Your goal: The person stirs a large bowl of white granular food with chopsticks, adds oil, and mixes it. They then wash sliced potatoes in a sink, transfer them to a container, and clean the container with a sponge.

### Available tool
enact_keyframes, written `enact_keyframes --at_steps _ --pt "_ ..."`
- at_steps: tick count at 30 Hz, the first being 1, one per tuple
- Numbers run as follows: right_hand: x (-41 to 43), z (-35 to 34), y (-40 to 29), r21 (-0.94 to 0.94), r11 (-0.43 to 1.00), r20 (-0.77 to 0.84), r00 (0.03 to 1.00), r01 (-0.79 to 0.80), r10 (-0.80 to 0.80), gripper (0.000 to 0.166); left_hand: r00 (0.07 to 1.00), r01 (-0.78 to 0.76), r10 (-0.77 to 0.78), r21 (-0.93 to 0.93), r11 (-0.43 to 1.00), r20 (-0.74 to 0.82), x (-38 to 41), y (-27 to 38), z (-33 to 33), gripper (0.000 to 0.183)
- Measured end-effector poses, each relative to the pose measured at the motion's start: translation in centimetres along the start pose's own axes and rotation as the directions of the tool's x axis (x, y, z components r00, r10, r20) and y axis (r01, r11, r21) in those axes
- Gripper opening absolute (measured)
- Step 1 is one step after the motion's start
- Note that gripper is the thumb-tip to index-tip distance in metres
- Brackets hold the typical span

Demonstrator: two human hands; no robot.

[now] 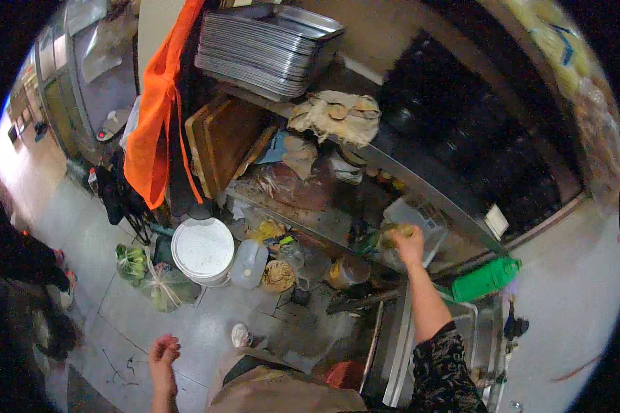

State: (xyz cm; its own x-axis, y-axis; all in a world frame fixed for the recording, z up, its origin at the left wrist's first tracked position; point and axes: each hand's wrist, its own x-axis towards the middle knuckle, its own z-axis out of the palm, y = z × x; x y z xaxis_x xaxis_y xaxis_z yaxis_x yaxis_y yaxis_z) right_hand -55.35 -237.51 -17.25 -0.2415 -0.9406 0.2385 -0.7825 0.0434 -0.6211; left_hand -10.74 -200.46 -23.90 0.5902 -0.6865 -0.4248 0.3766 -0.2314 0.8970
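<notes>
My right hand [407, 244] reaches to the front of a lower metal shelf, its fingers bent at a blurred clear plastic bag [387, 253] with something greenish in it. Blur hides whether the fingers are closed on the bag. A translucent plastic container [416, 219] lies right behind that hand. My left hand [165, 350] hangs over the tiled floor at the lower left, fingers loosely curled, touching nothing that I can see.
A stack of metal trays [268, 49] and a cloth bundle [336, 116] sit on the upper shelf. A white lidded bucket [202, 249], a plastic jug [250, 264] and a bag of greens [168, 286] stand on the floor. A green plastic bottle [485, 279] is right of my forearm.
</notes>
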Motion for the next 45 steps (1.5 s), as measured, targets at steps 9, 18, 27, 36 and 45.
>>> enact_keyframes --at_steps 9,18,27,36,45 --pt "21.2 5.8 4.0 -0.089 0.986 -0.084 0.988 -0.139 0.131 0.027 0.976 0.075 -0.064 0.042 0.996 -0.206 6.7 0.0 7.6 0.028" --pt "30.0 11.0 11.2 -0.023 0.974 -0.033 0.974 -0.225 0.224 0.026 0.924 0.245 -0.243 -0.03 0.969 -0.296 7.9 -9.2 15.0 0.031" --pt "33.2 13.3 15.8 0.087 0.955 0.003 0.959 -0.282 0.283 0.025 0.878 0.274 -0.277 -0.065 0.959 -0.39 8.4 -11.5 17.4 0.03" --pt "33.7 13.9 18.1 0.156 0.933 0.053 0.946 -0.323 0.319 0.025 0.869 0.278 -0.298 -0.11 0.954 -0.394 9.3 -11.3 19.8 0.032" --pt "34.4 14.6 18.6 0.218 0.915 0.085 0.94 -0.34 0.329 0.024 0.884 0.291 -0.307 -0.099 0.952 -0.354 9.7 -10.5 21.3 0.032"
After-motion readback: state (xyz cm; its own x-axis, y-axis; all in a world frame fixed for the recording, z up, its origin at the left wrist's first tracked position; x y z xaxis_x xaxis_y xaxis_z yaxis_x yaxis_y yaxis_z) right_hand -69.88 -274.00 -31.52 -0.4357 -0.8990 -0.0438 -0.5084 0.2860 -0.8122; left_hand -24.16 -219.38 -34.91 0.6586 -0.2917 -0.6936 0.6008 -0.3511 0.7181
